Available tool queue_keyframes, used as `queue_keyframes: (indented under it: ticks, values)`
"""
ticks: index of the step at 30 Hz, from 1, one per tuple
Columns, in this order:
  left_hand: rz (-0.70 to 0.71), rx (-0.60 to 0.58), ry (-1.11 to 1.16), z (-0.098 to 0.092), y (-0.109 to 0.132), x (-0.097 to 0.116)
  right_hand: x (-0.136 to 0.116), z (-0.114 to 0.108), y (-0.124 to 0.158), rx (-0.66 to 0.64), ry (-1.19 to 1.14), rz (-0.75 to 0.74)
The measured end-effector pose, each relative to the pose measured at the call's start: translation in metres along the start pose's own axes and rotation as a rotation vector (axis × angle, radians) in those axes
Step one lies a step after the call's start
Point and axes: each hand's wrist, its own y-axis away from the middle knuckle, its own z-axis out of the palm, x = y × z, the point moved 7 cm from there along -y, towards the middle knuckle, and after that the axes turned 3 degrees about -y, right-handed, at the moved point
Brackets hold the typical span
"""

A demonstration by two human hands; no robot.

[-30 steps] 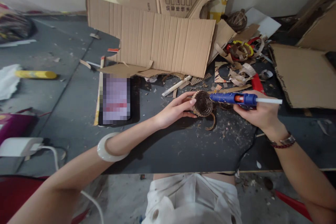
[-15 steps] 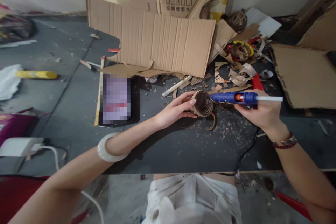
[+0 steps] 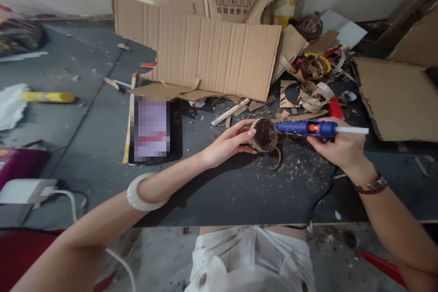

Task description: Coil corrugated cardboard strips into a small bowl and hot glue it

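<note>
My left hand grips the left side of a small round cup of coiled corrugated cardboard, its dark hollow facing up. A loose cardboard strip curls out below the cup. In my right hand is a blue hot glue gun, its nozzle at the cup's right rim. A white glue stick sticks out of the gun's back end. The fingers round the gun's handle are partly hidden.
Cardboard sheets lean at the back. Curled cardboard scraps are heaped at the right, before a flat cardboard piece. A phone lies to the left, near a yellow tube-shaped thing and a white charger. A black cord runs over the table edge.
Hardly anything differs. The glue gun and my right hand have shifted very slightly; the cup and my left hand stay in place.
</note>
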Motion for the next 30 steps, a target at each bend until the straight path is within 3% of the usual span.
queue_keyframes:
  ticks: [17, 30]
  values:
    - [0.002, -0.010, -0.010, 0.0010, 0.0002, 0.0006, -0.0037, -0.0003, 0.0002, 0.019, 0.009, -0.029]
    - [0.001, -0.014, -0.023, 0.0004, 0.0005, 0.0004, -0.0059, 0.0052, 0.0004, -0.073, -0.091, -0.022]
